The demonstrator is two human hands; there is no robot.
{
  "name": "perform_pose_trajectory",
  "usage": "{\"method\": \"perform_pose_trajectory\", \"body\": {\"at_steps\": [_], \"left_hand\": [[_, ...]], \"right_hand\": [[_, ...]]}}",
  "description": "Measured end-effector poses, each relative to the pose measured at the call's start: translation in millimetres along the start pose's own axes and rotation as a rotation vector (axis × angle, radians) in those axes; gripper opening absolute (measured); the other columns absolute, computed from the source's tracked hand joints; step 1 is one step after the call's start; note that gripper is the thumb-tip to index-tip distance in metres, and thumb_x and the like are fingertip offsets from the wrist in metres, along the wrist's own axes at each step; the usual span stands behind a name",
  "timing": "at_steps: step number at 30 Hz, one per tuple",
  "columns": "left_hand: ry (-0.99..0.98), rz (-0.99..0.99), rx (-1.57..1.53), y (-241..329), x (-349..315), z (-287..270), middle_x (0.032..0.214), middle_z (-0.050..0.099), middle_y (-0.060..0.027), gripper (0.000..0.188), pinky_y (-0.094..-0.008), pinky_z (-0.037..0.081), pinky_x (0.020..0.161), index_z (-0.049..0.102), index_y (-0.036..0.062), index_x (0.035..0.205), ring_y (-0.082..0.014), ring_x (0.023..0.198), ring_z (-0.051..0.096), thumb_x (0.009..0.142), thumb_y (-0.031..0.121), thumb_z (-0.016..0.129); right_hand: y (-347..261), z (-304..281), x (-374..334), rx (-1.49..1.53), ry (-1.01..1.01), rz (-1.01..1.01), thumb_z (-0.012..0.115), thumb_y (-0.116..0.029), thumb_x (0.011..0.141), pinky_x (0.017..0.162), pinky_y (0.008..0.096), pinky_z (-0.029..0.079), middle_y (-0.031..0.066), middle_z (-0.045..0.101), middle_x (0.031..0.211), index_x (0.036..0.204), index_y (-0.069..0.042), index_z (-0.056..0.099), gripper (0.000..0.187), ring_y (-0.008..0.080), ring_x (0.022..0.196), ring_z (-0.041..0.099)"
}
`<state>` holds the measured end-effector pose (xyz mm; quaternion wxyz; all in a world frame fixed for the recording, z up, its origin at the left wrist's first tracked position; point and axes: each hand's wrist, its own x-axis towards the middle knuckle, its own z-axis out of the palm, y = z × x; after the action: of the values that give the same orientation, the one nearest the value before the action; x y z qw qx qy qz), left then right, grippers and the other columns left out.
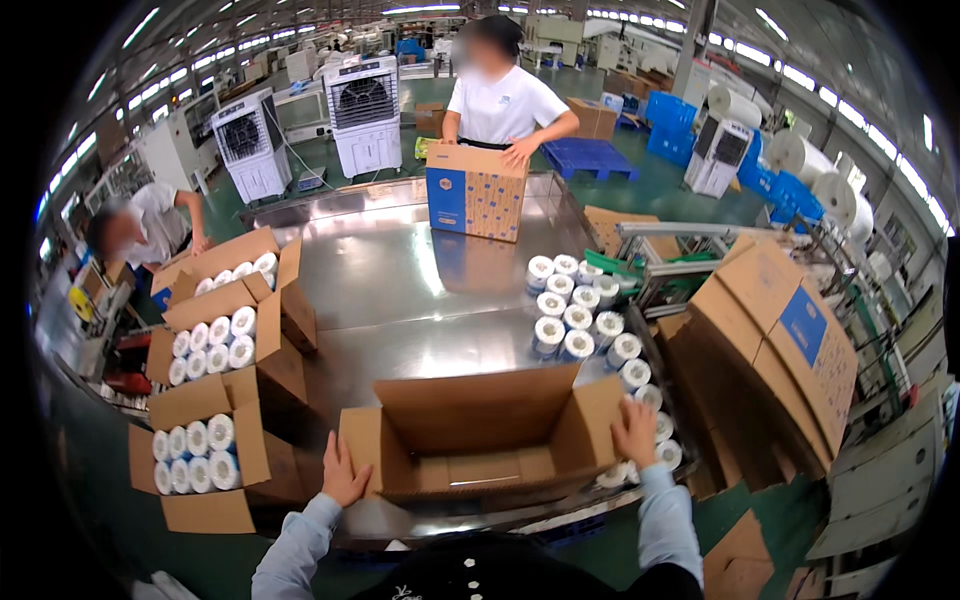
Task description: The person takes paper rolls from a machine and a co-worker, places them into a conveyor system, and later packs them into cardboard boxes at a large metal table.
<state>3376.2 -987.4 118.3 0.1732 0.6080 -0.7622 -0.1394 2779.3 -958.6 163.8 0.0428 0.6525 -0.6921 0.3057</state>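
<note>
An open cardboard box (470, 425) with nothing in it stands at the near edge of the steel table (375, 255), its flaps folded outward. My left hand (345, 474) holds it at the left flap, the thumb toward the near side. On the opposite side my right hand (636, 434) grips the right flap, fingers pointing away from me. Several white rolls (577, 318) with blue sides stand on end in rows just beyond and beside my right hand; a few are partly hidden behind it and the box.
Open cartons (262, 440) filled with rolls line the left side. Across the table a co-worker (500, 105) has both hands on a closed printed box (476, 195); another person (150, 225) bends at the far left. Flattened cartons (770, 340) lean at the right beside a metal conveyor frame (690, 250).
</note>
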Motion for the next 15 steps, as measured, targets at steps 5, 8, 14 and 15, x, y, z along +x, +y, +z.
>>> {"method": "perform_pose_trajectory", "body": {"at_steps": [5, 8, 14, 15], "left_hand": [[-0.066, 0.328, 0.400, 133.5, 91.9, -98.7, 0.151, 0.019, -0.0253, 0.110, -0.0533, 0.025, 0.110, 0.028, 0.0084, 0.148, -0.0447, 0.137, 0.024, 0.057, 0.030, 0.087], [0.039, 0.472, 0.171, 163.1, 136.6, -81.2, 0.150, 0.023, -0.0243, 0.104, -0.0529, 0.025, 0.110, 0.029, 0.0105, 0.147, -0.0452, 0.136, 0.025, 0.062, 0.035, 0.084], [-0.196, 0.347, 0.361, 178.4, 185.1, -12.4, 0.069, 0.066, -0.0138, 0.049, -0.0455, 0.050, 0.057, 0.065, 0.0147, 0.099, -0.0367, 0.066, 0.064, 0.090, 0.060, 0.049], [-0.168, 0.372, 0.344, 183.2, 195.9, -6.5, 0.069, 0.067, -0.0130, 0.049, -0.0455, 0.049, 0.057, 0.066, 0.0142, 0.092, -0.0360, 0.066, 0.064, 0.090, 0.060, 0.049]], "right_hand": [[-146.6, -86.2, 56.2, -0.071, -0.520, -0.417, 0.073, -0.049, 0.073, 0.093, 0.0444, 0.045, 0.0173, 0.062, 0.117, 0.110, -0.005, 0.064, 0.058, 0.0372, 0.109, 0.057], [-156.5, -40.7, 28.2, -0.028, -1.132, -0.335, 0.073, -0.041, 0.074, 0.078, 0.0461, 0.053, 0.0162, 0.069, 0.093, 0.095, -0.010, 0.071, 0.038, 0.0349, 0.089, 0.066], [-158.7, -32.9, -39.7, -0.009, -0.985, -0.412, 0.068, -0.018, 0.074, 0.073, 0.0428, 0.055, 0.0141, 0.069, 0.087, 0.106, -0.013, 0.068, 0.032, 0.0340, 0.082, 0.067], [-160.4, -44.5, -55.8, -0.010, -0.959, -0.397, 0.067, -0.014, 0.073, 0.078, 0.0418, 0.054, 0.0147, 0.067, 0.097, 0.112, -0.011, 0.064, 0.040, 0.0338, 0.091, 0.065]]}}
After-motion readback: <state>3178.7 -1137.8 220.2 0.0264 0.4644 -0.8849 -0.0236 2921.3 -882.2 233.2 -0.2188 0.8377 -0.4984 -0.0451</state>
